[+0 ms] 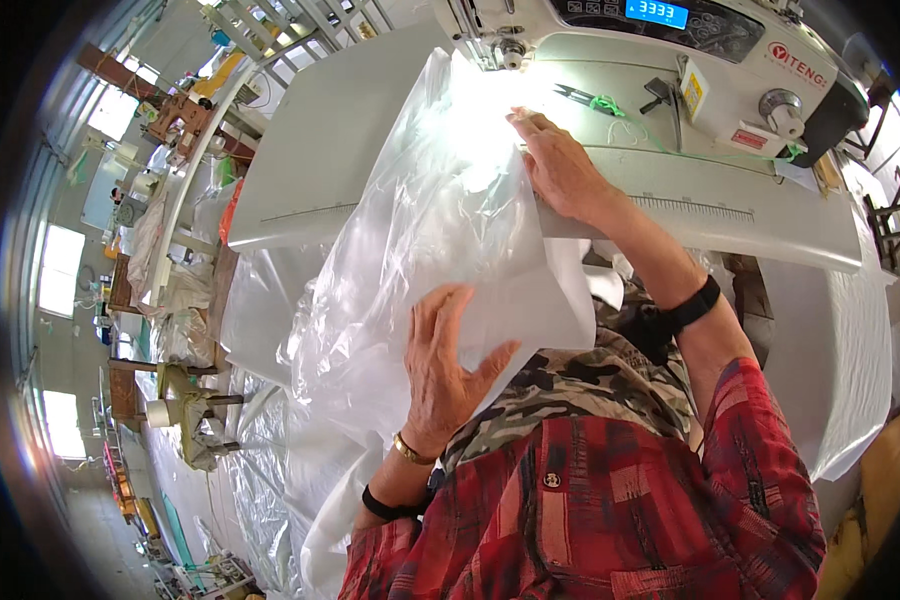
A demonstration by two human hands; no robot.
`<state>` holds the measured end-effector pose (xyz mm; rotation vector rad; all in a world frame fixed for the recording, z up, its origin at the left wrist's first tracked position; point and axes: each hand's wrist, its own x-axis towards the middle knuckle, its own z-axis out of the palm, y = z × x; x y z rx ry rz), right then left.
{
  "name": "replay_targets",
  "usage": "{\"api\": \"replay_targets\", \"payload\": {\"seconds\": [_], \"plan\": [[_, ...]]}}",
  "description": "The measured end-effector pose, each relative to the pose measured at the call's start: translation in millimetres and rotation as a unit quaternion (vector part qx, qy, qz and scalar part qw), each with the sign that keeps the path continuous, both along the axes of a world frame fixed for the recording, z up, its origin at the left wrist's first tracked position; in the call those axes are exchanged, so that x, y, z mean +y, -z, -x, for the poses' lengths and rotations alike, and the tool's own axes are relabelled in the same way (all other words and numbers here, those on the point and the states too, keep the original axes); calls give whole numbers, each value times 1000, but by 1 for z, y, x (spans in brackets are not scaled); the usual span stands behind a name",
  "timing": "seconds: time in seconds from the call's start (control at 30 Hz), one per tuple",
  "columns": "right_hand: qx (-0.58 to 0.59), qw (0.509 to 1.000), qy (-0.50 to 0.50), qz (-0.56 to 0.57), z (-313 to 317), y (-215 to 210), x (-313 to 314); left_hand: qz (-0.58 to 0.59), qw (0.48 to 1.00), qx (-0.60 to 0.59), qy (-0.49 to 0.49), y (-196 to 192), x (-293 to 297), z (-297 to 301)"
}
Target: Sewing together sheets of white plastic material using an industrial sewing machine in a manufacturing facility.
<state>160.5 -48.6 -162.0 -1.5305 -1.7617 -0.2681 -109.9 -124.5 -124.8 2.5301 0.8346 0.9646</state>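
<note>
Both hands pressing clear plastic sheet (410, 230) at sewing machine (670, 60)
Left hand (448, 365) lying flat, released; right hand (560, 170) flat, ungripped, resting on counter (310, 150) edge

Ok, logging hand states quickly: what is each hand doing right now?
Left hand: open, fingers spread, pressing flat on the white sheet.
Right hand: open, palm down on the clear plastic.

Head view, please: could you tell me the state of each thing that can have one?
Clear plastic sheet: crumpled, draped off the table edge, under both hands.
Left hand: open, flat on the sheet.
Right hand: open, pressing the sheet on the table.
Sewing machine: display lit.
Snips: lying unused on the machine bed.
</note>
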Motion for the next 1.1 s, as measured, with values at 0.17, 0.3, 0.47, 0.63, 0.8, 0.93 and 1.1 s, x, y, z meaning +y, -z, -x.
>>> {"api": "replay_targets", "payload": {"seconds": [0.17,0.3,0.47,0.63,0.8,0.93,1.1], "plan": [[133,987,14,-91,38,-2,-74,-27,997,57,-35,9,-16,12],[287,957,4,-37,75,31,-132,-57,989,133,-17,6,-15,17],[668,702,-119,215,84,56,-159,93,995,-1,41,-2,-25,27],[542,698,-185,430,99,11,-191,417,904,-86,40,-13,-37,39],[484,750,-226,391,98,23,-205,437,895,-78,48,-12,-38,40],[246,953,-32,173,105,0,-206,440,892,-90,48,-7,-36,42],[333,905,-191,183,119,-28,-200,469,875,-116,38,-4,-38,43]]}}
